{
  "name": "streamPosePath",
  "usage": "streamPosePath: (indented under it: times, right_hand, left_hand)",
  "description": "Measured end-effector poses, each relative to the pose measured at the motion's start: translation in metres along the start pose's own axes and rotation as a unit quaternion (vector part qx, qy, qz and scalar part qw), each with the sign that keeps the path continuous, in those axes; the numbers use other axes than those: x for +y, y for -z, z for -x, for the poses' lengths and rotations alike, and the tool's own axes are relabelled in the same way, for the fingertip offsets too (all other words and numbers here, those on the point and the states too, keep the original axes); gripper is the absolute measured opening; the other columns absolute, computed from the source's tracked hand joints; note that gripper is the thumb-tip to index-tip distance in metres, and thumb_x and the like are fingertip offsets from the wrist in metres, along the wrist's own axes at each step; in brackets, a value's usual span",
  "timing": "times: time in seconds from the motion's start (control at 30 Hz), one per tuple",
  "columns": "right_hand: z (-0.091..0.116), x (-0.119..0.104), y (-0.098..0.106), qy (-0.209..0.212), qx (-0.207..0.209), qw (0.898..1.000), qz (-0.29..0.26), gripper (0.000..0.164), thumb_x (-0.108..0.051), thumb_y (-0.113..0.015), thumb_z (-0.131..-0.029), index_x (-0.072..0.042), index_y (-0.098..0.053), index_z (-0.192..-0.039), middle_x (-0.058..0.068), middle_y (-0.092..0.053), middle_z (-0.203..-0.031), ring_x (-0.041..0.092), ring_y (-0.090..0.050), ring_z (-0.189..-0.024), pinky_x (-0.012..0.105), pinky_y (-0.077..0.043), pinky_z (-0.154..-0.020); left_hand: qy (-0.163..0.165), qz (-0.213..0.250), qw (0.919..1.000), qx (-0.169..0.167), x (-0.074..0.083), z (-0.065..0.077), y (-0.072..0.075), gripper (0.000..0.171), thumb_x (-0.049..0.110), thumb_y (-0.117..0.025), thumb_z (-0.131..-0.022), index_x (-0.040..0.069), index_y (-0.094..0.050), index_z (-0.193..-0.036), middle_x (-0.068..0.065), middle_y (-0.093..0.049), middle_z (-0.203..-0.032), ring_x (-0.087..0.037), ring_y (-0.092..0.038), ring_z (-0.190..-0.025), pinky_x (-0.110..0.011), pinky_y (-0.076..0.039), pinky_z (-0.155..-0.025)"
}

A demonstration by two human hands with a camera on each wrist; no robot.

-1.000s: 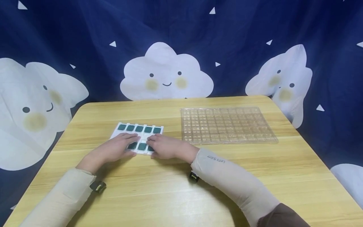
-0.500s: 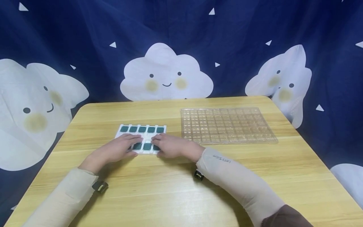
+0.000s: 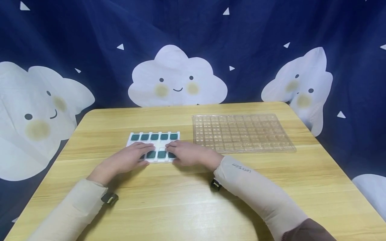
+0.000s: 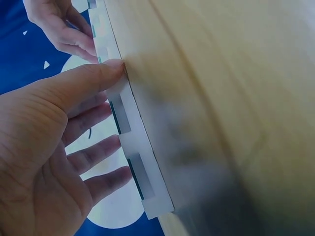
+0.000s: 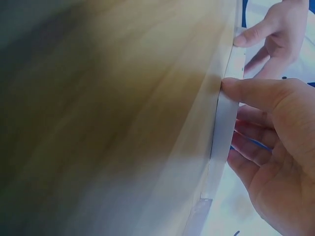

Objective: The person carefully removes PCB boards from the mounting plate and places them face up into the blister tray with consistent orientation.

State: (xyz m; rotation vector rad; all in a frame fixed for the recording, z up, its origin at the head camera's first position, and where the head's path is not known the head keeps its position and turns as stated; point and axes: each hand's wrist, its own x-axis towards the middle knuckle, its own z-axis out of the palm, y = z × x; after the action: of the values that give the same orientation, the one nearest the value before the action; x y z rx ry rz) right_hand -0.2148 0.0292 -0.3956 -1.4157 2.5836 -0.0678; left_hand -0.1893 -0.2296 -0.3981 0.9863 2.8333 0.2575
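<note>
A flat white tray [image 3: 160,145] with two rows of dark green squares lies on the table, left of centre in the head view. My left hand [image 3: 129,157] holds its front left part, thumb against the front side and fingers on top. On the right part, my right hand [image 3: 190,153] grips it the same way. In the left wrist view, the left thumb [image 4: 106,73] touches the low front wall near the tabletop. The right wrist view has the right thumb [image 5: 236,87] at that wall too. Both hands cover some of the lower row of squares.
A transparent plastic sheet with a grid of small compartments [image 3: 241,133] lies on the wooden table [image 3: 187,207], right of the white tray. Behind the table hangs a dark blue curtain [image 3: 250,30] with white clouds.
The white tray has slid a short way to the right across the table, with both hands moving along on it. The transparent sheet has stayed in place.
</note>
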Motion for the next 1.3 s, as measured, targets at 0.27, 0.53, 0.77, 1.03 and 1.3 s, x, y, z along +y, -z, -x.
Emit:
streamPosePath:
  times: [0.27, 0.53, 0.77, 1.03, 1.3]
  right_hand:
    - [0.005, 0.006, 0.001, -0.006, -0.011, 1.0, -0.015, 0.06, -0.022, -0.061, -0.096, -0.002, -0.039, -0.148, 0.011, -0.035, -0.154, 0.026, -0.031, -0.142, 0.033, -0.019, -0.118]
    - [0.01, 0.016, -0.001, -0.002, -0.007, 1.0, -0.025, 0.06, -0.02, -0.062, -0.095, -0.002, -0.039, -0.148, 0.011, -0.036, -0.153, 0.026, -0.032, -0.142, 0.033, -0.021, -0.117]
    - [0.016, 0.022, 0.0, 0.008, 0.001, 0.999, -0.039, 0.058, -0.016, -0.063, -0.094, 0.0, -0.041, -0.146, 0.012, -0.038, -0.152, 0.027, -0.033, -0.141, 0.033, -0.022, -0.117]
    - [0.023, 0.025, 0.003, -0.001, -0.004, 0.998, -0.059, 0.059, -0.018, -0.065, -0.093, -0.002, -0.043, -0.145, 0.011, -0.038, -0.152, 0.025, -0.041, -0.136, 0.034, -0.026, -0.116]
    - [0.036, 0.034, 0.005, -0.01, 0.029, 0.996, -0.08, 0.06, -0.03, -0.065, -0.094, -0.006, -0.045, -0.144, 0.012, -0.042, -0.15, 0.027, -0.048, -0.129, 0.04, -0.033, -0.113]
  left_hand:
    - [0.004, -0.007, 0.9999, -0.006, 0.005, -0.007, -0.002, 0.057, 0.028, -0.068, -0.093, 0.002, -0.051, -0.141, -0.015, -0.048, -0.145, -0.038, -0.041, -0.134, -0.053, -0.032, -0.112]
    - [-0.004, -0.017, 0.9998, 0.0, 0.015, -0.013, -0.002, 0.056, 0.026, -0.069, -0.091, -0.003, -0.053, -0.137, -0.018, -0.051, -0.141, -0.04, -0.044, -0.131, -0.052, -0.033, -0.111]
    - [0.008, -0.008, 0.9999, -0.008, 0.022, -0.017, -0.001, 0.057, 0.026, -0.069, -0.091, -0.002, -0.052, -0.138, -0.018, -0.05, -0.142, -0.04, -0.043, -0.132, -0.053, -0.032, -0.112]
    - [-0.006, -0.005, 1.0, -0.003, 0.027, -0.021, -0.001, 0.057, 0.026, -0.069, -0.092, -0.001, -0.052, -0.139, -0.017, -0.05, -0.143, -0.04, -0.042, -0.132, -0.052, -0.032, -0.111]
    - [-0.009, 0.002, 1.0, 0.001, 0.028, -0.021, -0.002, 0.059, 0.028, -0.07, -0.091, 0.0, -0.051, -0.14, -0.017, -0.049, -0.144, -0.04, -0.041, -0.133, -0.052, -0.032, -0.111]
